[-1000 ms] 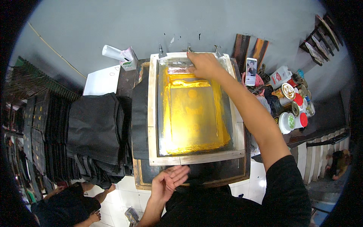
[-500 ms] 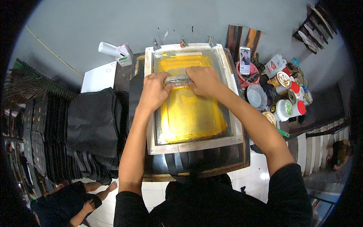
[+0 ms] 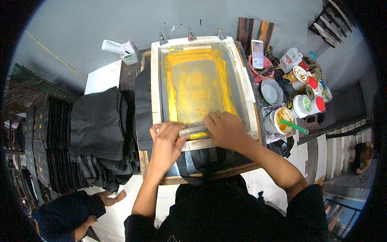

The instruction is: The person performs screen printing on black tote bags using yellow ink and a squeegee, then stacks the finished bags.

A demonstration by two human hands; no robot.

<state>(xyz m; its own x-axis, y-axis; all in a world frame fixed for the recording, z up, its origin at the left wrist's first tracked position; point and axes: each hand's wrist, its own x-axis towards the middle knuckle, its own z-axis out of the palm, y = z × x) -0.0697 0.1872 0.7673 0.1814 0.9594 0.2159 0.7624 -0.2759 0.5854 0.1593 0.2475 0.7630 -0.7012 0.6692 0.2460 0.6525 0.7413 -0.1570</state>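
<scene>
Both my hands grip a squeegee point(image 3: 192, 129) across the near end of a screen printing frame point(image 3: 155, 82). My left hand point(image 3: 167, 137) is closed on its left end, my right hand point(image 3: 225, 128) on its right end. Yellow ink point(image 3: 193, 55) lies in a thick band at the far end of the mesh and in streaks down both sides. The middle of the mesh point(image 3: 195, 80) is wiped thin, and a faint design shows through it. Black fabric point(image 3: 144, 109) sticks out from under the frame's left side. The squeegee's blade is hidden by my fingers and the ink.
Clamps point(image 3: 191, 34) hold the frame's far edge. Stacked black fabric bags point(image 3: 98, 121) stand at left. On the right are a phone point(image 3: 257, 54), several paint tubs and an ink bucket point(image 3: 272, 122) with a green-handled tool point(image 3: 296, 126). Another person point(image 3: 68, 213) sits at lower left.
My hands have drawn the squeegee from the far half of the mesh to its near end. The ink in the middle is now thinner, and the faint design shows.
</scene>
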